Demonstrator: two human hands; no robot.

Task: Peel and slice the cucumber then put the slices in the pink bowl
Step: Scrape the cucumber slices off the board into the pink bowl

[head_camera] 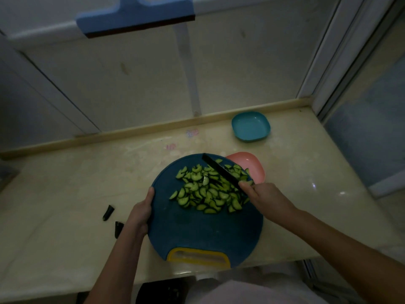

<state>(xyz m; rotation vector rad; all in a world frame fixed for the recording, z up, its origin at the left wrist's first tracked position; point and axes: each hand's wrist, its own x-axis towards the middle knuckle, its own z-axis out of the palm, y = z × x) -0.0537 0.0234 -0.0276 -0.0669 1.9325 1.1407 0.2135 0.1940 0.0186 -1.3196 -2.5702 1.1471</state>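
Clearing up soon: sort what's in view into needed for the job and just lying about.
Needed: green cucumber slices, round dark-blue cutting board, black knife, pink plastic bowl.
Lying about: square teal plastic bowl, two dark cucumber ends.

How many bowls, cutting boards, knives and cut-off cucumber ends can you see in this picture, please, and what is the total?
Bowls: 2, a pink bowl and a blue bowl
Cutting boards: 1, the blue cutting board
Knives: 1, the black knife
Cucumber ends: 2, a left end and a right end
Total: 6
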